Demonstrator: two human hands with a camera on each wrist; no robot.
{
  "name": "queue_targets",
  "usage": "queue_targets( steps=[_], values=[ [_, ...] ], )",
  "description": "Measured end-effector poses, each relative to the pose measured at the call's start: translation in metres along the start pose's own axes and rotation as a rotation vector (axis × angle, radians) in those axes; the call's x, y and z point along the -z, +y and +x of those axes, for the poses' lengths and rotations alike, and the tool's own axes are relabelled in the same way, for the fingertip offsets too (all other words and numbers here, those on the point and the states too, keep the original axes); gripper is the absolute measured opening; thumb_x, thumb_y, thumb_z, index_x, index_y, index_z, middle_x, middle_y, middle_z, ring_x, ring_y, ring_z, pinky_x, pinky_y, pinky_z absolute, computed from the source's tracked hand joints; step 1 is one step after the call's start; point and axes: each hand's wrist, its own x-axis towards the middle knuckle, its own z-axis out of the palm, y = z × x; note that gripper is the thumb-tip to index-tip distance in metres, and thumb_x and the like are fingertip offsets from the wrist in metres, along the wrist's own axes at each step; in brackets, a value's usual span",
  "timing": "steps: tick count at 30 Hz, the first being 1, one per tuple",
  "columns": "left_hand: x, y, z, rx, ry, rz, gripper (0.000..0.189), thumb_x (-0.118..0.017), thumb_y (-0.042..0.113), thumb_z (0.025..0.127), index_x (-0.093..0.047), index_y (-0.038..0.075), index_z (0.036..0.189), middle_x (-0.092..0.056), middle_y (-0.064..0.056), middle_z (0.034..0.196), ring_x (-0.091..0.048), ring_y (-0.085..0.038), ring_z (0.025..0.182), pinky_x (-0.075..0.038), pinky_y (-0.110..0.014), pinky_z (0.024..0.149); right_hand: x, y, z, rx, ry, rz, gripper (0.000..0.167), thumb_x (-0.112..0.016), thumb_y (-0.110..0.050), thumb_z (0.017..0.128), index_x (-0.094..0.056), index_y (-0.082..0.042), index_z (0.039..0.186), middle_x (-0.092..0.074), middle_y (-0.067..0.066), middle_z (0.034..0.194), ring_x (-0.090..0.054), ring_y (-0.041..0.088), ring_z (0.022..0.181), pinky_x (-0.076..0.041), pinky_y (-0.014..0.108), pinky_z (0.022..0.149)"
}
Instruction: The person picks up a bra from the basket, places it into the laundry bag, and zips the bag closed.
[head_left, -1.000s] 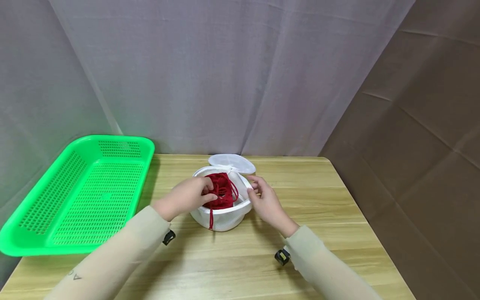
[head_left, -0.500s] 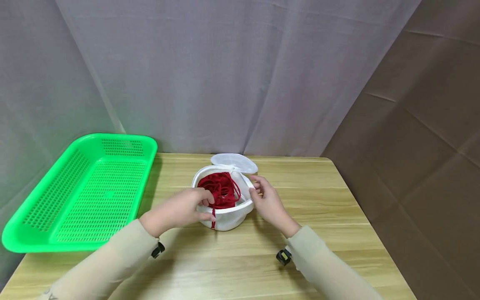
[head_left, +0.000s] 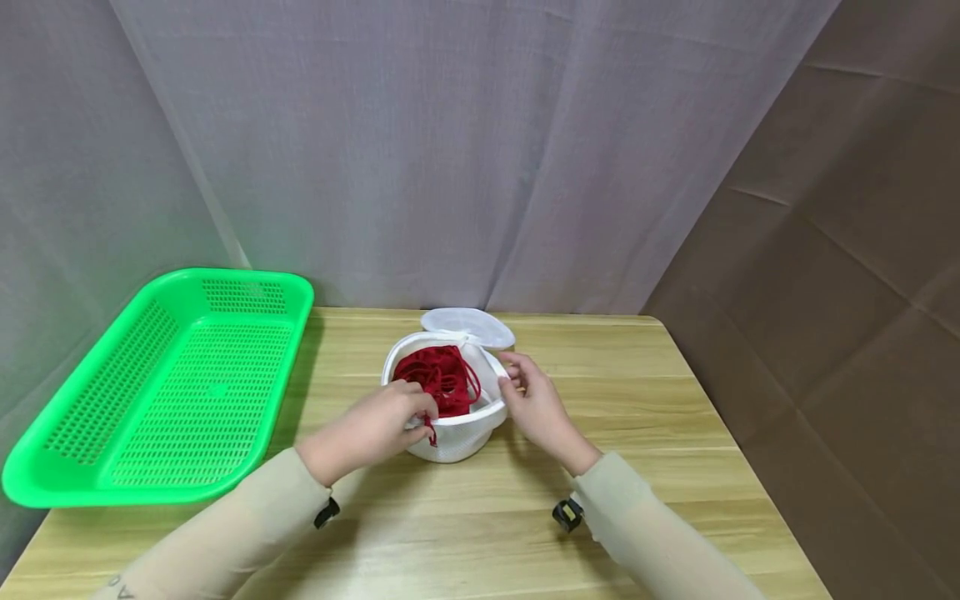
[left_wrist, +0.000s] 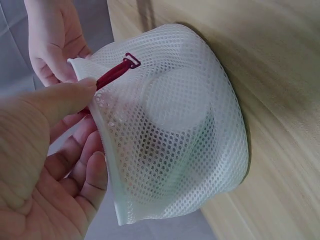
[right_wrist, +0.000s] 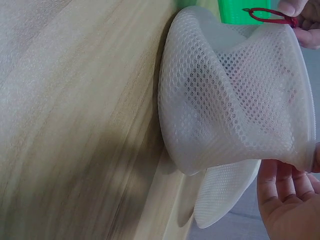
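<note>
A white mesh laundry bag [head_left: 459,443] stands on the table with its round lid [head_left: 471,327] folded back behind it. Red, strappy fabric [head_left: 453,385], possibly a bra, lies bunched inside; its full shape is hidden. At the near left rim my left hand [head_left: 382,423] pinches a thin red strap [left_wrist: 113,76] between thumb and fingers. The strap's end, with a small hook [left_wrist: 131,60], sticks out over the mesh wall. My right hand [head_left: 537,410] grips the bag's right rim, thumb on one side and fingers on the other.
A big green plastic basket [head_left: 296,367] with perforated walls stands at the left of the wooden table [head_left: 600,400]. A grey curtain [head_left: 420,167] hangs behind, and a brown cloth wall [head_left: 847,275] borders the right side.
My left hand has left the red fabric inside the bag and moved to the near rim, where it now pinches the hanging strap and has raised its end. The right hand stays at the rim.
</note>
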Motion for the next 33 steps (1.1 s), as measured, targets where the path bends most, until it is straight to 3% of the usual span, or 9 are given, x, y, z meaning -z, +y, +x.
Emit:
queue_targets(
  steps=[8, 14, 23, 33],
  values=[
    [0.001, 0.0, 0.0, -0.004, 0.04, -0.017, 0.009, -0.076, 0.018, 0.084, -0.066, 0.016, 0.085, -0.059, 0.007, 0.083, -0.056, -0.013, 0.08, -0.048, -0.032, 0.074, 0.0, 0.001, 0.0, 0.007, 0.003, -0.003, 0.038, -0.058, 0.002, 0.092, -0.054, -0.001, 0.129, -0.063, 0.011, 0.094, -0.059, 0.02, 0.083, -0.051, 0.032, 0.072],
    [0.002, -0.001, 0.004, 0.097, 0.115, -0.066, 0.012, -0.071, 0.021, 0.088, -0.063, 0.018, 0.081, -0.054, 0.013, 0.075, -0.052, -0.008, 0.07, -0.047, -0.027, 0.066, 0.0, -0.001, -0.001, 0.0, 0.005, 0.005, 0.038, -0.058, 0.002, 0.092, -0.054, -0.002, 0.13, -0.062, 0.009, 0.093, -0.059, 0.02, 0.083, -0.051, 0.031, 0.072],
    [0.007, -0.004, 0.012, 0.274, 0.212, -0.083, 0.011, -0.069, 0.023, 0.09, -0.063, 0.018, 0.083, -0.056, 0.011, 0.072, -0.051, -0.011, 0.064, -0.044, -0.03, 0.061, -0.001, 0.0, -0.001, 0.005, -0.001, 0.001, 0.039, -0.058, 0.002, 0.092, -0.054, -0.001, 0.13, -0.062, 0.011, 0.095, -0.059, 0.02, 0.084, -0.051, 0.029, 0.071],
    [0.004, -0.007, 0.02, 0.296, 0.201, -0.069, 0.012, -0.071, 0.021, 0.089, -0.062, 0.019, 0.08, -0.053, 0.014, 0.066, -0.051, -0.009, 0.062, -0.044, -0.03, 0.058, -0.001, 0.001, -0.001, 0.0, 0.002, -0.008, 0.039, -0.057, 0.002, 0.092, -0.054, -0.002, 0.13, -0.063, 0.01, 0.094, -0.059, 0.019, 0.083, -0.051, 0.029, 0.07]
  ],
)
